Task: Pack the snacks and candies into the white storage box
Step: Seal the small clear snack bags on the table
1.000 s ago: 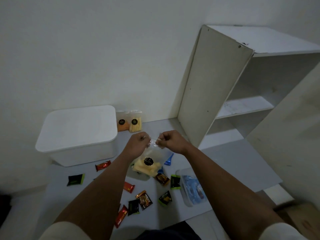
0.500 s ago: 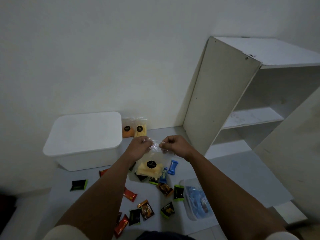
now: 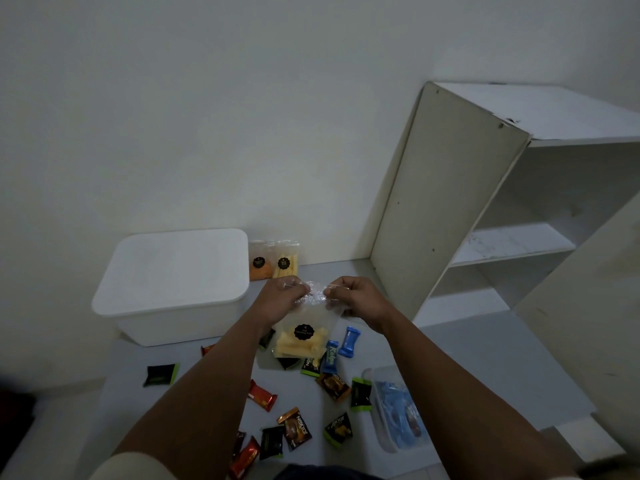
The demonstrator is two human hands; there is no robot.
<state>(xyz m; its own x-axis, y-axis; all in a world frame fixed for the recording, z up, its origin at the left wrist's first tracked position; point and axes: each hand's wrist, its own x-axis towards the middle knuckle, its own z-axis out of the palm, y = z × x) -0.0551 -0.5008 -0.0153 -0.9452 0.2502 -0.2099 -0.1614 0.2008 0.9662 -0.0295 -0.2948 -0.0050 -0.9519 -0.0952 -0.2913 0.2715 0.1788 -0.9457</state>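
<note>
My left hand (image 3: 282,296) and my right hand (image 3: 353,296) both pinch the top edge of a clear snack bag (image 3: 304,336) with yellow sticks and a black round label, held above the floor. The white storage box (image 3: 173,282) stands to the left with its lid on. Two more clear snack bags (image 3: 273,261), one orange and one yellow, lean on the wall behind it. Several small candy packets lie scattered on the floor: a red one (image 3: 262,395), blue ones (image 3: 341,348), a brown one (image 3: 295,429) and green-black ones (image 3: 161,374).
A white open shelf unit (image 3: 491,216) stands at the right against the wall. A clear plastic container with blue items (image 3: 398,412) lies on the floor at the lower right. The candies rest on a grey mat (image 3: 450,355).
Both hands keep their grip on the bag's top and have drawn slightly closer together. The camera has tilted down a little, so the scene sits lower in view.
</note>
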